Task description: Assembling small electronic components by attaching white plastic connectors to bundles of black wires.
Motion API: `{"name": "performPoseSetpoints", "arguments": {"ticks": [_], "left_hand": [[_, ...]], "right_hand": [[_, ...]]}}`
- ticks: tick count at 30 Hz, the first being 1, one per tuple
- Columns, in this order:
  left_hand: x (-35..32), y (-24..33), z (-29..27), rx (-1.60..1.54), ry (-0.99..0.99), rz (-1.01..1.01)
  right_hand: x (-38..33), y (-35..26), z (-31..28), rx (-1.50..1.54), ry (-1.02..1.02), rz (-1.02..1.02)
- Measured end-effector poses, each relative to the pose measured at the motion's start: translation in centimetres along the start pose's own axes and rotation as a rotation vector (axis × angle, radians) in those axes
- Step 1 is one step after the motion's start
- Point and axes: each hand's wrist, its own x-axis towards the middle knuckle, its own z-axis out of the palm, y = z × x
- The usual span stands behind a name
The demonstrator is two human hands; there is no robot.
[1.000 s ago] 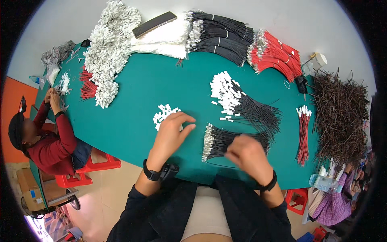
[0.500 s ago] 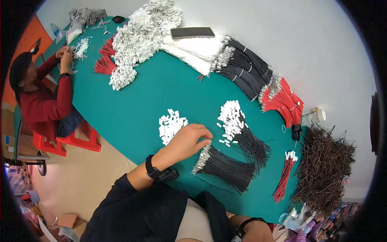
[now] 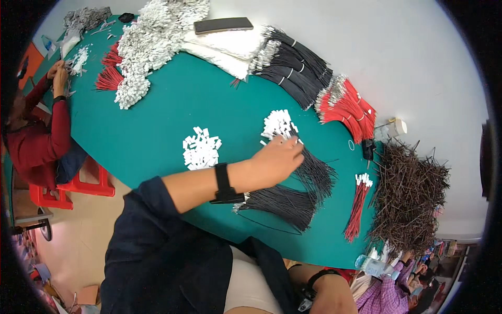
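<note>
On the green table [image 3: 157, 131], left hand [image 3: 277, 159] has advanced to the white-tipped black wires [image 3: 298, 152], fingertips pinched on them at 1 o'clock of the white connector pile [image 3: 201, 149]. Right hand's grip cannot be told.

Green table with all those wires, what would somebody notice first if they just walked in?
Probably the person's left hand stretched over the green table, fingers touching a bunch of black wires with white plugs. Next, the bright red wire bundle near the far edge and the big brown tangle of wires on the right. A little heap of white plugs lies left of the hand.
</note>
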Motion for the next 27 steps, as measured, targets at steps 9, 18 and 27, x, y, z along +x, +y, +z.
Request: {"name": "performPoseSetpoints", "arguments": {"ticks": [9, 18, 27], "left_hand": [[3.6, -1.6, 5.6, 0.372, -0.164, 0.095], [4.6, -4.3, 5.7, 0.362, -0.156, -0.049], [4.7, -4.8, 4.4, 0.304, -0.140, -0.056]], "right_hand": [[-2.5, 0.2, 2.3, 0.156, 0.084, 0.017], [-8.7, 2.3, -3.7, -1.298, 1.066, 1.233], [-15.3, 3.0, -6.2, -1.764, 0.692, 1.636]]}}
